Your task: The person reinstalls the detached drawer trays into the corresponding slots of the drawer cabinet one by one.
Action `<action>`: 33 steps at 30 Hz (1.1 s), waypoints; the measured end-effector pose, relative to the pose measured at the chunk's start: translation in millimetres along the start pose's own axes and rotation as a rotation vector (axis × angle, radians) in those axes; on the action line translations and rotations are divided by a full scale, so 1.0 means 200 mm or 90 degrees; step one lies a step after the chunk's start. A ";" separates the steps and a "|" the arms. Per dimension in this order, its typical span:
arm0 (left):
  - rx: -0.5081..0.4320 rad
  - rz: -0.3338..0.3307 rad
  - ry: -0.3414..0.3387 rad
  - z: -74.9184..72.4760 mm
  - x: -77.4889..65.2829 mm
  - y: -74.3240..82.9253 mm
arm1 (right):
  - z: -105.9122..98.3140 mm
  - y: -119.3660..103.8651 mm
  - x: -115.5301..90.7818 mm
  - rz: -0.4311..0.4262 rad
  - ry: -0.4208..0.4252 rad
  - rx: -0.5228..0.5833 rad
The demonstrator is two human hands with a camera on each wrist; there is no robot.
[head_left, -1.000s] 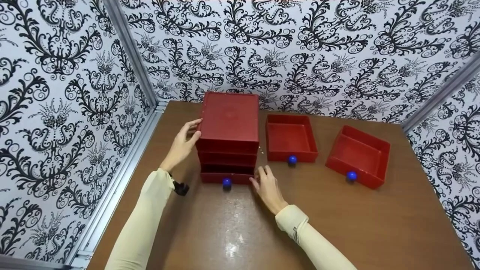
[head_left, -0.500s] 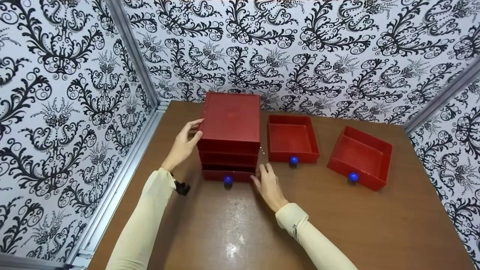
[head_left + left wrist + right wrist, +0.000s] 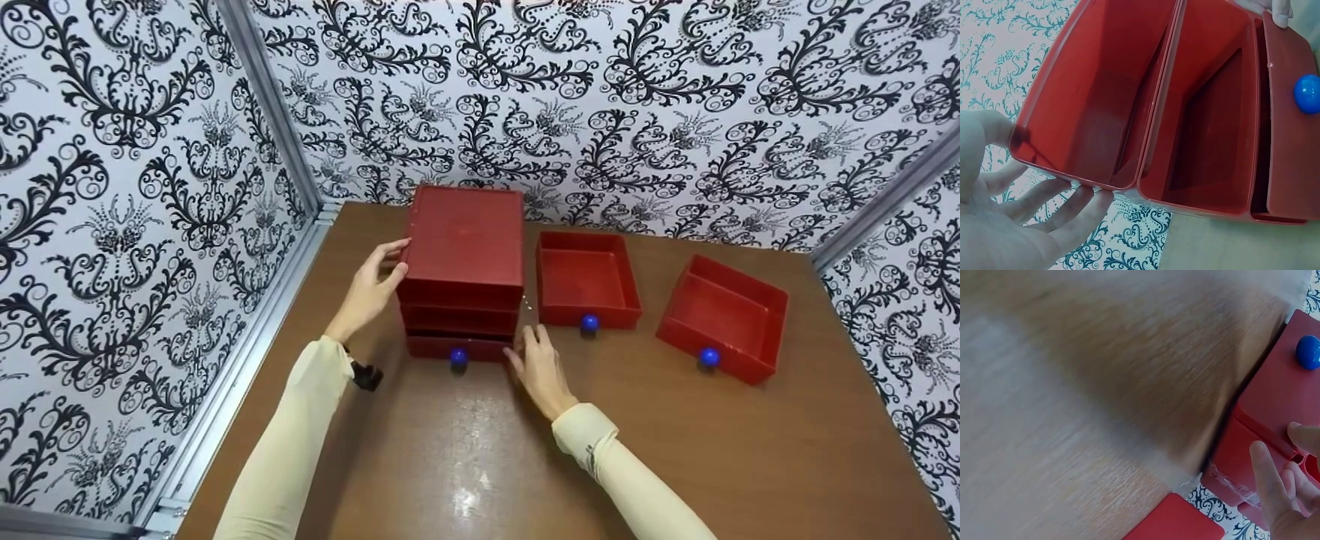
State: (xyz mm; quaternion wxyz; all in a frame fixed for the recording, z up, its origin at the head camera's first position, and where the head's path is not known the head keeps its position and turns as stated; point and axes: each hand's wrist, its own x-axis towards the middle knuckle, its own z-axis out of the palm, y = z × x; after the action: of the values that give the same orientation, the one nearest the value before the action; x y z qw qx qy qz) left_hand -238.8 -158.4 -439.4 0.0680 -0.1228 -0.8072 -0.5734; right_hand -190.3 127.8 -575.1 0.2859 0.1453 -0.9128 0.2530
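Note:
A red drawer cabinet [image 3: 466,236] stands at the table's back left, its two upper slots showing no drawer. In the lowest slot sits a red drawer [image 3: 431,347] with a blue round knob [image 3: 458,356], its front standing slightly out from the frame. My left hand [image 3: 369,289] touches the cabinet's left side near the top; the left wrist view shows its fingers spread along that wall. My right hand [image 3: 541,371] is at the lower right corner. Its thumb [image 3: 1303,437] presses the drawer front, while the other fingers lie along the cabinet's side.
Right of the cabinet lies a loose red drawer [image 3: 583,279] with a blue knob. Farther right, a second loose drawer [image 3: 724,311] sits turned at an angle. Patterned walls [image 3: 600,112] and metal rails border the brown table [image 3: 675,450].
The bottom drawer has slid a little farther into the cabinet, with my right hand moving along at its right corner. My left hand keeps its place on the cabinet's side.

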 end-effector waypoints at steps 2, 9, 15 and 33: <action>-0.003 0.002 0.002 0.00 0.00 0.00 | 0.00 0.00 0.00 0.006 -0.008 0.003; -0.007 0.001 0.013 0.00 0.00 0.01 | 0.00 0.01 0.02 0.028 -0.033 0.005; 0.000 -0.003 0.016 0.00 -0.01 0.02 | -0.01 0.00 0.04 0.051 -0.056 -0.001; 0.012 -0.018 0.006 0.00 0.00 0.02 | 0.01 0.01 0.07 0.038 -0.054 0.006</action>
State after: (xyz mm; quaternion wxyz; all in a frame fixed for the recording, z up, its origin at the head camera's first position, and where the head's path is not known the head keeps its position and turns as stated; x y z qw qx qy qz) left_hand -237.0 -157.6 -435.6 0.0646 -0.1077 -0.8139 -0.5673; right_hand -203.3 127.1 -570.5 0.2386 0.1297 -0.9269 0.2591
